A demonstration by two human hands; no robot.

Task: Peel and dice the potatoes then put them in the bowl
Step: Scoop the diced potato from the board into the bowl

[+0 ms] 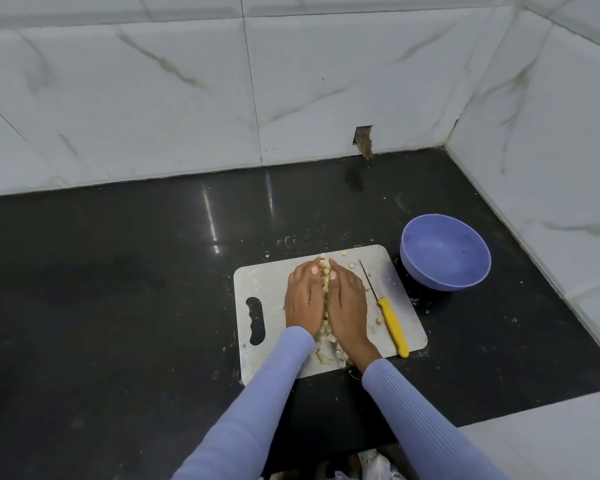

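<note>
Two hands on the cutting board [267,282], gathering the diced potato [325,285] into a narrow ridge between the palms. Left hand [303,299] and right hand [349,301] set edge-on against either side of the heap; fingers straight and pressed together, tips nearly meeting at the far end of the ridge, nothing pinched. Peeling and dicing apparently finished: only small pale cubes in view, no whole potato and no peel on the board. Some cubes spilling from the near end of the ridge toward the wrists, a few strays [380,320] lying loose beside the knife and near the far edge of the board. Knife [392,323] laid down on the right part of the board, yellow handle toward the near edge, blade pointing away, apart from both hands. Bowl [445,252], lilac, just beyond the right far corner of the board, upright and holding no potato as far as its interior shows. Remaining step, by this evidence: transfer of the gathered dice to the bowl, then collection of the strays. Possible loss of cubes from the open near end of the ridge during lifting.

Counter [118,271] dark, polished, reflective, flecked with pale crumbs around the board and bowl. White marble-veined tiled wall [187,98] behind and to the right, forming a corner; small rough opening [362,140] in the tile at counter level. Pale surface adjoining the counter at lower right. Long lilac ribbed sleeves [257,410] covering both forearms.
</note>
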